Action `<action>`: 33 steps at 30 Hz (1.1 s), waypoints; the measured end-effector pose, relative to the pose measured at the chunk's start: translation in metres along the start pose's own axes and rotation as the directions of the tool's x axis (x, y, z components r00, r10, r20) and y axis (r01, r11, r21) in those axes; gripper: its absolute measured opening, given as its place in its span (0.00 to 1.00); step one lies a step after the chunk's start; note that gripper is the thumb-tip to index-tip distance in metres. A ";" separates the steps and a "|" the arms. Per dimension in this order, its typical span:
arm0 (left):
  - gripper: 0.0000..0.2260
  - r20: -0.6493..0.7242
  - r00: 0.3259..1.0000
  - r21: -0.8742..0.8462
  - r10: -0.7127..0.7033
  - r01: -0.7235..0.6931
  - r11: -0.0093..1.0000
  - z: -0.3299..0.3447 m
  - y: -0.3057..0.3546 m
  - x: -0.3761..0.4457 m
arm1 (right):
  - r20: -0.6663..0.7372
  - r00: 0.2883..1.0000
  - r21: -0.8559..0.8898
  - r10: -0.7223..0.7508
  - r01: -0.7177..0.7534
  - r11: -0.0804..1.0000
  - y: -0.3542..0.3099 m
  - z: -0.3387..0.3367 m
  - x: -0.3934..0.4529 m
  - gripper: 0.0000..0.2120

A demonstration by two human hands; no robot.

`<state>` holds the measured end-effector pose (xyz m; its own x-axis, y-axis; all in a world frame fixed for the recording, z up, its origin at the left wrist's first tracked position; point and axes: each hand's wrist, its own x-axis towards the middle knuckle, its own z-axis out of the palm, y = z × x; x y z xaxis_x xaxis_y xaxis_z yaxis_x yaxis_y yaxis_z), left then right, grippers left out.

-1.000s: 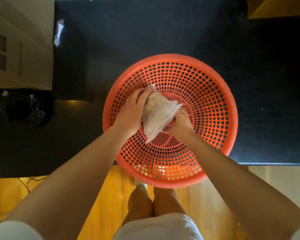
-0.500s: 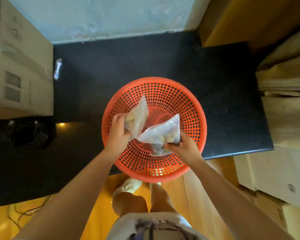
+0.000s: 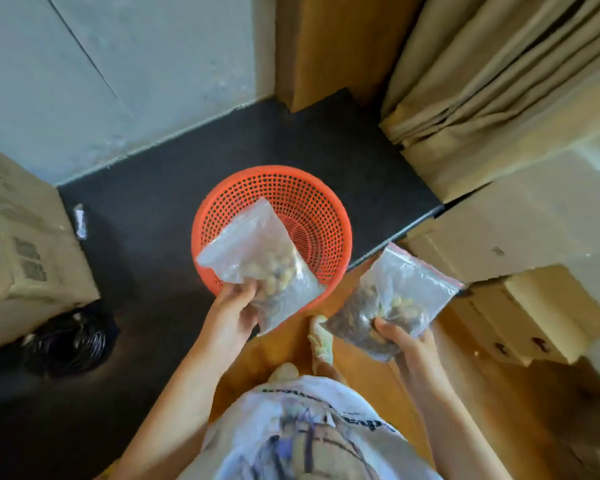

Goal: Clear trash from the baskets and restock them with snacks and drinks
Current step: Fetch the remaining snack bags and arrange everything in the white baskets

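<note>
A person stands over an orange perforated basket [image 3: 312, 206] set on a black mat [image 3: 160, 188], near the mat's front right corner. The left hand [image 3: 231, 315] grips the lower end of a clear zip bag of pale snacks [image 3: 257, 258], held above the basket's near rim. The right hand [image 3: 404, 341] curls around the bottom of a second clear bag [image 3: 395, 299], red-edged at its seal and holding dark and pale pieces, off to the right of the basket over the wooden floor [image 3: 361, 375]. What shows of the basket's inside holds nothing. Cardboard boxes [image 3: 25, 244] flank the mat's left edge, a black bundle [image 3: 71, 342] beside them.
</note>
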<state>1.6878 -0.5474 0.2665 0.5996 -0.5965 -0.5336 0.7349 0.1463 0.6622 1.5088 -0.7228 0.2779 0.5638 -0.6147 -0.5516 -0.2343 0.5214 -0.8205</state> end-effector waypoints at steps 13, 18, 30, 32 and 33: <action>0.23 0.502 0.757 0.555 -0.418 0.089 0.827 0.102 -0.069 -0.056 | -0.568 0.823 0.408 -0.006 0.288 0.866 0.060 -0.072 -0.192 0.22; 0.19 0.534 0.529 0.784 -0.659 -0.018 0.621 0.144 -0.142 -0.115 | -0.793 0.609 0.408 0.035 0.487 0.772 0.109 -0.096 -0.291 0.18; 0.30 0.306 0.142 0.909 -0.941 -0.337 0.244 0.121 -0.335 -0.381 | -0.914 0.186 0.367 0.361 0.758 0.539 0.296 -0.090 -0.565 0.17; 0.30 0.270 0.090 0.897 -0.959 -0.386 0.217 0.109 -0.361 -0.421 | -0.907 0.124 0.336 0.402 0.789 0.515 0.323 -0.083 -0.600 0.13; 0.29 0.255 0.059 0.886 -0.965 -0.415 0.208 0.104 -0.372 -0.439 | -0.898 0.095 0.324 0.429 0.802 0.502 0.335 -0.079 -0.616 0.12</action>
<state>1.1188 -0.4219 0.3090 -0.7544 -0.3778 -0.5368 -0.3763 -0.4212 0.8252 1.0207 -0.2162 0.3310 -0.7586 -0.3660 -0.5391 0.5913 -0.0392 -0.8055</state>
